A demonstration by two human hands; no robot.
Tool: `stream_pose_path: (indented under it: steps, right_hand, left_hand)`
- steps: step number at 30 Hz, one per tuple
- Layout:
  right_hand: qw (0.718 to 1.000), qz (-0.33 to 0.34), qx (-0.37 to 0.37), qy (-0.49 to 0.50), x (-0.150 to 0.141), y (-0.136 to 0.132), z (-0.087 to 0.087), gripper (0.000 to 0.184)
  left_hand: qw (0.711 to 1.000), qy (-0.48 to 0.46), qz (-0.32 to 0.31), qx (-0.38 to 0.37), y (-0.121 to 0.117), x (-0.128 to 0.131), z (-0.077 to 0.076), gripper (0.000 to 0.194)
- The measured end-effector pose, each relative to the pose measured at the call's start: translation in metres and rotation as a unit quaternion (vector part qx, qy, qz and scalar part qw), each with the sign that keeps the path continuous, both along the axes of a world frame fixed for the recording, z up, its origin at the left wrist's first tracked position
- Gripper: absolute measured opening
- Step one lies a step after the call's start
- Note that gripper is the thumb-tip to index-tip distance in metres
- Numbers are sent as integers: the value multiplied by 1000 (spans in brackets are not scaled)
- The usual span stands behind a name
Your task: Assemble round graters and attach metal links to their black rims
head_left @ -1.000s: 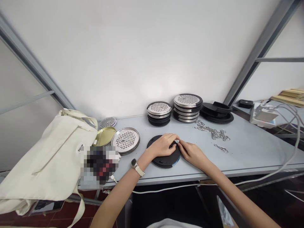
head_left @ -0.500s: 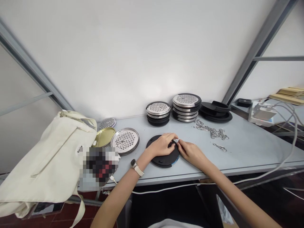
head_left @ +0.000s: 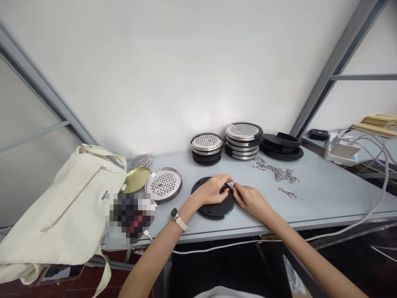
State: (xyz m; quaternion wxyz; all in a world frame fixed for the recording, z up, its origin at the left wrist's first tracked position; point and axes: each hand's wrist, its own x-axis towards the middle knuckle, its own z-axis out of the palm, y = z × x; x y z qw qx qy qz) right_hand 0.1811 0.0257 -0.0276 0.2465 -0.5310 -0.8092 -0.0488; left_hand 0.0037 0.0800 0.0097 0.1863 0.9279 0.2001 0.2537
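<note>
A flat black round disc (head_left: 214,211) lies on the grey table, with a strip of blue at its lower right edge. Across its top rests my left hand (head_left: 214,189), fingers curled toward the far right rim and thumb bent in on the disc. My right hand (head_left: 248,198) is closed at the disc's right edge, its thumb and forefinger pinched together beside the left fingertips. Between the two sets of fingertips shows a small pale bit (head_left: 230,184), too small to name. What lies under my left palm is hidden.
Behind stand two stacks of perforated metal discs with black rims (head_left: 206,142) (head_left: 244,131). Black round parts (head_left: 282,149) and metal snap hooks (head_left: 281,171) lie to the right. Grater-like discs (head_left: 163,185), a gold lid (head_left: 137,179) and a cream bag (head_left: 62,207) are leftward. A white cable (head_left: 217,247) crosses the front.
Almost nothing differs. Both hands stay at the disc's right edge, with only a slight shift of the fingertips.
</note>
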Motion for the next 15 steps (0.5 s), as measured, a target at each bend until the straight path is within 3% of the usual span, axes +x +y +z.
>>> stream_pose_path:
  steps: [5, 15]
  right_hand:
    - [1000, -6, 13, -19, -1, -2, 1, 27]
    - [997, 10, -61, 40, 0, -1, 4, 24]
  left_hand:
    - [1000, 5, 12, -3, 1, 0, 0, 28]
    - [1000, 7, 16, 0, -3, -1, 3, 30]
